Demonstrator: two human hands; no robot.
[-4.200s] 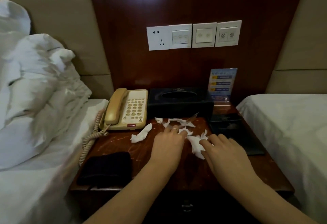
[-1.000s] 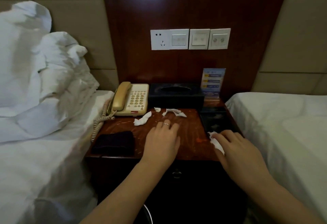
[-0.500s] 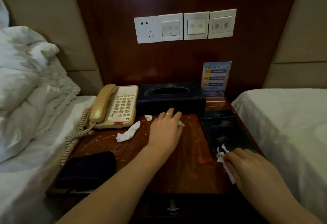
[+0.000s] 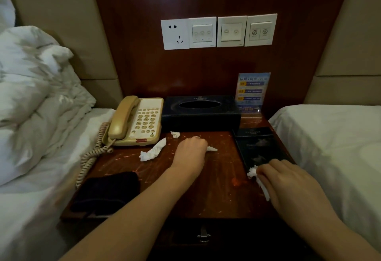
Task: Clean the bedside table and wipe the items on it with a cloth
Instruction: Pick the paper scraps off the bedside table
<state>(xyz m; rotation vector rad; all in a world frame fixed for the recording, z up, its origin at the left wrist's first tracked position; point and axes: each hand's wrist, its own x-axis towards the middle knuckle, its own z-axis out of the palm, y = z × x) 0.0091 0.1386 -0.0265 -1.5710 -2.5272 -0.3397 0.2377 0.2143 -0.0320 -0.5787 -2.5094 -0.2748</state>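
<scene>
Since half a second ago, left hand (image 4: 190,151) has curled its fingers over a tissue scrap (image 4: 212,148) that sticks out at its 3 o'clock. Right hand (image 4: 288,182) pinches another tissue (image 4: 260,180) at the bedside table (image 4: 216,194) edge. Dark cloth (image 4: 107,190) lies at 8 o'clock of the left hand, well apart.

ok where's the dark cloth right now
In the head view the dark cloth lies at the bedside table's front left corner, below the phone.
</scene>
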